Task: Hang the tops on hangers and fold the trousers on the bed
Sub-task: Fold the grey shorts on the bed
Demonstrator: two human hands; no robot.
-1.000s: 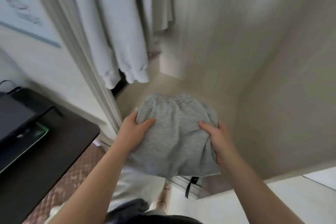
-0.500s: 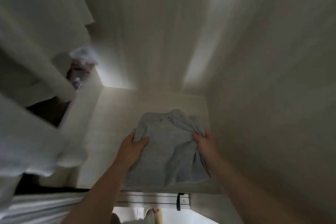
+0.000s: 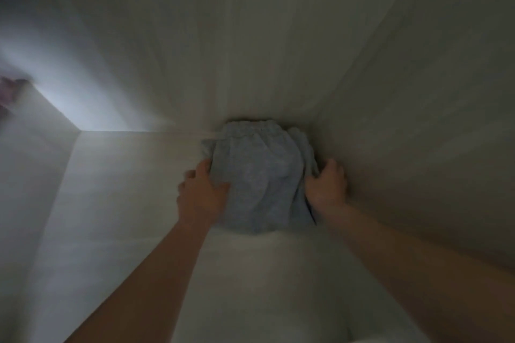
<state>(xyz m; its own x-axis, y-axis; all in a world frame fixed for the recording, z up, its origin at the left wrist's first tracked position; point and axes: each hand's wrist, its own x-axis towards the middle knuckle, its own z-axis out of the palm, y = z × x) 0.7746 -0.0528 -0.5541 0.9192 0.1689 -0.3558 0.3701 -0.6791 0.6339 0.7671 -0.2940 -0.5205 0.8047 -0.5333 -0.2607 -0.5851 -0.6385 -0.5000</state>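
Note:
The folded grey trousers point(image 3: 259, 175) lie on the pale wardrobe shelf point(image 3: 133, 203), pushed into the back right corner with the elastic waistband against the back wall. My left hand point(image 3: 202, 195) grips their left edge, thumb on top of the fabric. My right hand point(image 3: 326, 188) holds the right edge, squeezed between the trousers and the right side wall. Both forearms reach in from the bottom of the view.
The wardrobe's back wall point(image 3: 223, 50) and right side wall point(image 3: 418, 120) close in the compartment. A low divider point(image 3: 41, 125) bounds the shelf on the left, with something pinkish point(image 3: 11, 92) beyond it. The interior is dim.
Both hands have pushed the trousers deeper into the wardrobe, from the shelf's front to the back right corner. The view has moved inside the compartment; the hanging tops are out of sight.

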